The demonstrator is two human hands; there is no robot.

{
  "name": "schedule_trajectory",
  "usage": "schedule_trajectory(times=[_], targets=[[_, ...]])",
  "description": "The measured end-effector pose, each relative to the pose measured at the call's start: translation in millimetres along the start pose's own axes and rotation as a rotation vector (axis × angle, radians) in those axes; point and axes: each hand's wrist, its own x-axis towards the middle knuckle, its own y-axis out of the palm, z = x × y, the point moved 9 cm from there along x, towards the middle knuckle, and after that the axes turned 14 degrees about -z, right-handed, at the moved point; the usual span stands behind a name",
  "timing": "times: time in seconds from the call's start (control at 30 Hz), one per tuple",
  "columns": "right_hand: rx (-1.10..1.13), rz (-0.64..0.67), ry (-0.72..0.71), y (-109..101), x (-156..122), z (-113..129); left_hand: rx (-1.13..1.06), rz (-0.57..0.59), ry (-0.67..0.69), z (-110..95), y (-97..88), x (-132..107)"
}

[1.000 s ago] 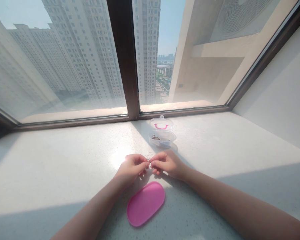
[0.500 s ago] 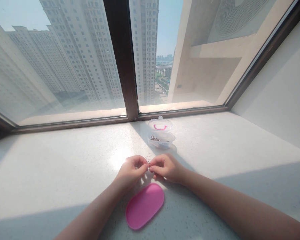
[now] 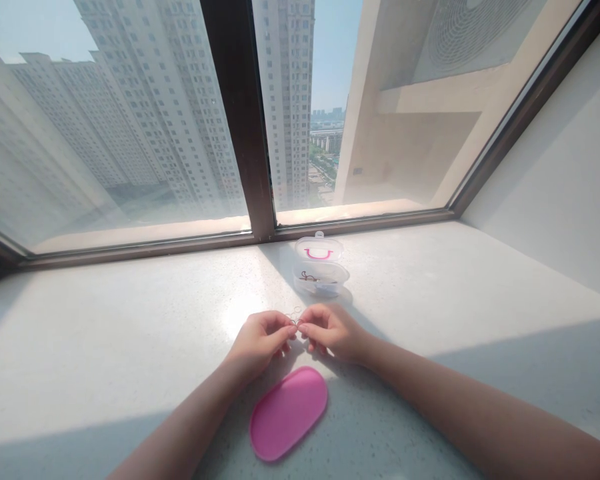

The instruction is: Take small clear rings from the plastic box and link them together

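White speckled sill (image 3: 145, 347): on it we find a pink tray (image 3: 289, 415) nearest and an open clear box (image 3: 321, 272) beyond. Between them, left hand (image 3: 263, 341) and right hand (image 3: 334, 332) meet, both pinching a thin curved piece (image 3: 294, 323) by the fingertips.

Bright daylight through the window (image 3: 247, 133) glares white beside the hands (image 3: 261, 341) and throws shadows across the sill (image 3: 145, 340).

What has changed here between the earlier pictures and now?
Little: the whole scene sits slightly further left in view, likely from camera movement. Nothing was visibly taken up or let go. The left hand and right hand still meet at a small, dark, thin ring-like piece; the pink oval tray and open clear plastic box stayed put.
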Motion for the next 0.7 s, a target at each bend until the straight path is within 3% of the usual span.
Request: schedule_trajectory(times=[0.23,0.7], targets=[[0.004,-0.003,-0.011,-0.6,0.4,0.6,0.060,0.040,-0.032,3.4,2.9,-2.5],[-0.067,-0.118,-0.021,-9.3,0.4,5.8,-0.134,0.017,-0.101,-6.2,-3.8,0.7]])
